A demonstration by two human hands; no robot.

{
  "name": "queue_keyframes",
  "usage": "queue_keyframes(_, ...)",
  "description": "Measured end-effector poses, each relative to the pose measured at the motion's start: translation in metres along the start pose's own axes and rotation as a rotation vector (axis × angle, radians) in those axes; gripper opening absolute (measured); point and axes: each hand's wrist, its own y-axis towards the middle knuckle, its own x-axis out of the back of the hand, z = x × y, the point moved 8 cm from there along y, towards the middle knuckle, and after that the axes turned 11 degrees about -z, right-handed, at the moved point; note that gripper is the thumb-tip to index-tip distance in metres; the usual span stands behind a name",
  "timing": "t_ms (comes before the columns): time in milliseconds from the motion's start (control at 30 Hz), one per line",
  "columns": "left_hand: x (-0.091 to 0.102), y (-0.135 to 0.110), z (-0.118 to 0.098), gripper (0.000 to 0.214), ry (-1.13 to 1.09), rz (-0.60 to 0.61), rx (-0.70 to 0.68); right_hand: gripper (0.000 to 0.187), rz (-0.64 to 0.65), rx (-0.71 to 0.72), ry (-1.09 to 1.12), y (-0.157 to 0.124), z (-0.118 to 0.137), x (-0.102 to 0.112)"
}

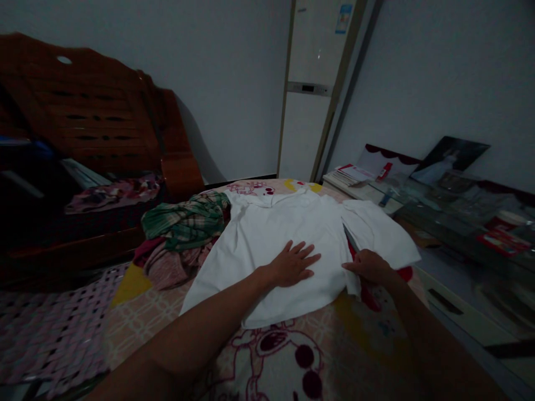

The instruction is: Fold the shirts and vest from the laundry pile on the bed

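Fingers of the left hand [295,264] lie spread on the white cloth garment [267,234], mid-view, probably keeping it flat. At its three o'clock, the right hand [370,266] curls around a narrow, grey, blade-like tool [350,238] pointing toward eleven, presumably for control.

White garment [251,245] partly hidden beneath the left hand [293,264].

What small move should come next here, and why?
Probably slide the left hand leftward to smooth the white cloth: it lies with fingers spread on the cloth, and creases show toward that side.
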Motion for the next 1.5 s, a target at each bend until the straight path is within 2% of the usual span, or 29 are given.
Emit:
queue_keyframes(100,-0.001,0.000,0.001,0.058,0.008,0.001,0.002,0.030,-0.026,-0.007,0.111,-0.005,-0.002,-0.002)
queue_keyframes(267,0.001,0.000,0.001,0.057,0.005,-0.007,-0.002,0.017,-0.335,-0.089,0.191,-0.010,-0.016,0.029)
queue_keyframes(333,0.000,0.000,0.001,0.057,-0.005,-0.002,0.001,0.021,-0.328,-0.113,0.162,-0.013,-0.019,0.029)
queue_keyframes(500,-0.001,0.000,0.002,0.057,0.000,-0.024,0.006,0.034,-0.139,-0.065,0.215,-0.023,-0.008,0.003)
queue_keyframes(567,-0.001,0.000,0.002,0.057,0.003,-0.039,-0.001,0.030,-0.152,-0.064,0.268,-0.025,-0.004,0.002)
queue_keyframes(633,-0.001,0.000,0.002,0.056,0.007,-0.045,-0.009,0.024,-0.247,-0.072,0.289,-0.024,-0.003,0.012)
queue_keyframes(767,0.001,0.000,0.001,0.057,0.001,-0.033,-0.005,0.016,-0.394,-0.169,0.415,-0.022,-0.015,0.033)
queue_keyframes(933,0.002,-0.001,0.001,0.057,-0.015,0.009,0.010,0.017,-0.493,-0.303,0.742,-0.022,-0.024,0.031)
queue_keyframes(1067,0.003,-0.001,0.001,0.057,-0.031,0.002,0.005,0.021,-0.640,-0.480,0.858,-0.028,-0.036,0.039)
queue_keyframes(1167,0.007,-0.001,-0.004,0.058,-0.076,-0.006,-0.040,0.022,-0.676,-0.481,0.745,-0.032,-0.045,0.066)
queue_keyframes(1233,0.008,-0.002,-0.013,0.061,-0.133,0.020,-0.093,0.021,-0.655,-0.387,0.542,-0.034,-0.048,0.085)
queue_keyframes(1300,0.008,-0.004,-0.023,0.063,-0.187,0.060,-0.143,0.017,-0.584,-0.279,0.303,-0.035,-0.049,0.090)
queue_keyframes(1400,0.009,-0.007,-0.036,0.064,-0.215,0.105,-0.180,0.010,-0.429,-0.160,-0.009,-0.037,-0.048,0.070)
queue_keyframes(1500,0.010,-0.009,-0.043,0.063,-0.238,0.122,-0.194,0.010,-0.333,-0.116,-0.245,-0.042,-0.045,0.044)
